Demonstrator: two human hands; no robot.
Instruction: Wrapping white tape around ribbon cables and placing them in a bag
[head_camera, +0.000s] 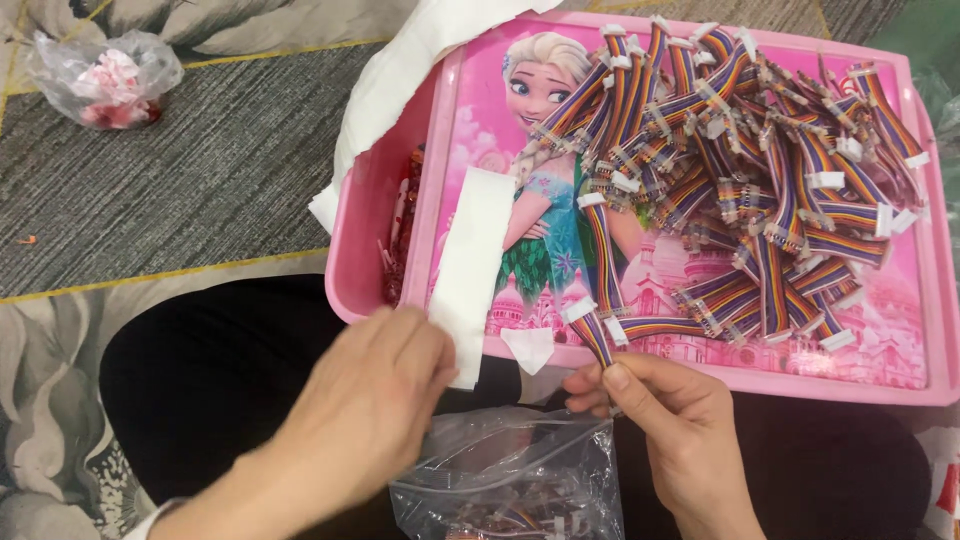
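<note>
Left hand (365, 400), right hand (665, 415) pinching

Room for my hands over the pink tray's bare left part (470, 130). Cable pile (760, 170) blocks the right half, white paper strip (470, 270) lies btwn, zip bag (520, 480) below.

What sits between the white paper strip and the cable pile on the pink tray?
Head view: only the tray's printed cartoon picture between strip and cable pile.
</note>
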